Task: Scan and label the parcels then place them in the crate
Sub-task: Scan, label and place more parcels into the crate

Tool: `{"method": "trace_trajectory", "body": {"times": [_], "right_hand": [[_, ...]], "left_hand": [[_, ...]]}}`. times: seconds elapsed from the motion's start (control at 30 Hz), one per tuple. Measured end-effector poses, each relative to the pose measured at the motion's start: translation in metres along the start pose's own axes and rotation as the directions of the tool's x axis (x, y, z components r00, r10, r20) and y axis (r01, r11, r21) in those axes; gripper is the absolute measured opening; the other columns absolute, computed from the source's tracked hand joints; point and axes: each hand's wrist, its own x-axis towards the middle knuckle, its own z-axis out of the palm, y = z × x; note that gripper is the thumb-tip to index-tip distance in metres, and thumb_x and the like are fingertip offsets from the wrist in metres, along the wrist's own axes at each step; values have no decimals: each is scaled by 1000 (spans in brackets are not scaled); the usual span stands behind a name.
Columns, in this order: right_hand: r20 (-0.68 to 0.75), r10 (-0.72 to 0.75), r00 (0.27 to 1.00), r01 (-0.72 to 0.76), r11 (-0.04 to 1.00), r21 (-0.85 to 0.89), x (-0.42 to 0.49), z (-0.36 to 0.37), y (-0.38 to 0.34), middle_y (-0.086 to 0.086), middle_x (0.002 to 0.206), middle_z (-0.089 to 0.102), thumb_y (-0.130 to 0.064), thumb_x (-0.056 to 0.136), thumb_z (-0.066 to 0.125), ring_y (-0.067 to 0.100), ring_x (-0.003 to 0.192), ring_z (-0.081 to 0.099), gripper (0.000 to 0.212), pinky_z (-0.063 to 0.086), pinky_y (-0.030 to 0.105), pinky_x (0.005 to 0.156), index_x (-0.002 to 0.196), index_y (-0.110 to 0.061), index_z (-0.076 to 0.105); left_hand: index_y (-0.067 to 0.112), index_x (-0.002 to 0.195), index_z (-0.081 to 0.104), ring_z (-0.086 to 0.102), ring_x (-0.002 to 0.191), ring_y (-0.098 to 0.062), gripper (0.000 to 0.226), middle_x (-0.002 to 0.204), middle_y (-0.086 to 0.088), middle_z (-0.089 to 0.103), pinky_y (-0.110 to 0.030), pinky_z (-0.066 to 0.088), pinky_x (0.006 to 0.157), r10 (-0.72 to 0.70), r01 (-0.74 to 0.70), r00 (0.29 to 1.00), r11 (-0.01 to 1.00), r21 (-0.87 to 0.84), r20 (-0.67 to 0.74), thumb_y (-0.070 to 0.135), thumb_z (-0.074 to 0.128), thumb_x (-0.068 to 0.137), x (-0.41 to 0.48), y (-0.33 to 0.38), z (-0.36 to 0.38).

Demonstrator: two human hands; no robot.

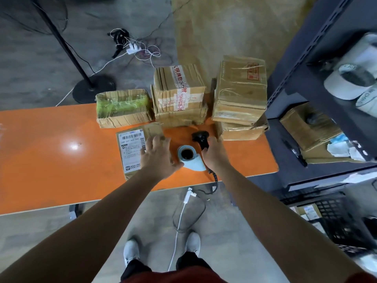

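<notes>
Orange counter [51,160], boxes [179,88] stacked along its far edge.
Head view: left grip [157,155] rests flat, fingers straight, on the labelled parcel [132,148]; right grip [212,154] clenches the black scanner [201,137] (cord trailing off the edge); label roll [186,155] between them.

Wide open across tabletop [44,152] left of flat parcel [131,152]. Walled off at the back by row of boxes [179,88], on the right by shelving [295,82]. Tight between parcel and label roll [193,165].

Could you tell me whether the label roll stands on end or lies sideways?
On end: the label roll shows its dark core hole facing up.
</notes>
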Motion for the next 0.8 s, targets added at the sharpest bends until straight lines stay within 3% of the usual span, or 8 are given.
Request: {"method": "trace_trajectory", "body": {"times": [0.07,0.13,0.27,0.43,0.57,0.67,0.73,0.8], "right_hand": [[-91,-151,984,135,977,-163,-10,7,-5,12,133,46,-19,96,54,30,125,43,39,44,42,97,135,-12,49],[-35,-287,957,268,927,-264,-17,17,-13,10,129,50,-25,96,54,30,124,43,36,41,41,97,129,-12,53],[125,-258,958,286,872,-397,-20,36,-30,8,125,54,-41,96,55,30,122,41,43,40,43,95,126,-12,54],[126,-241,962,270,782,-561,-12,48,-41,6,116,62,-40,98,52,29,123,41,34,41,40,89,118,-14,63],[29,-192,981,190,910,-368,-14,38,-45,5,89,54,-31,96,56,28,102,48,18,40,35,74,85,-16,55],[-27,-169,985,167,985,-43,-22,21,-46,4,69,43,-25,92,62,25,72,46,36,29,31,56,64,-18,41],[-55,-185,981,190,976,103,-33,7,-50,8,71,51,-19,92,62,23,69,47,21,28,32,55,74,-11,55],[-54,-186,981,193,956,221,-44,-6,-54,12,89,63,-17,93,61,23,78,55,17,36,31,59,102,-4,66]], "left_hand": [[25,149,21,6,146,-32,98,155,-9,16,-54,24,114,-3,3,1000,1000,-29,-6,69,64,73,-2,-2,-2],[24,149,22,7,146,-31,96,155,-9,17,-53,25,113,5,-5,1000,999,-39,-23,68,63,74,-5,-5,-3],[23,149,23,7,146,-32,94,155,-9,16,-53,25,113,5,-6,1000,998,-59,-18,70,59,76,-13,-15,-5],[23,150,24,7,147,-30,89,157,-8,16,-51,24,115,29,-38,998,983,-182,-52,57,66,80,-30,-30,-6],[19,148,33,18,141,-29,77,151,-8,25,-46,31,110,62,-89,993,946,-312,-96,43,67,83,-36,-32,-15],[18,144,40,29,133,-28,62,143,-7,37,-40,33,105,-8,-19,998,892,-451,-59,36,61,89,-31,-30,-26],[21,137,49,40,127,-28,53,133,-3,48,-40,39,102,-79,76,997,821,-566,20,39,56,88,-25,-30,-35],[22,121,57,57,107,-25,38,111,2,60,-41,48,93,-141,179,984,690,-701,113,43,53,89,-21,-27,-48]]}}
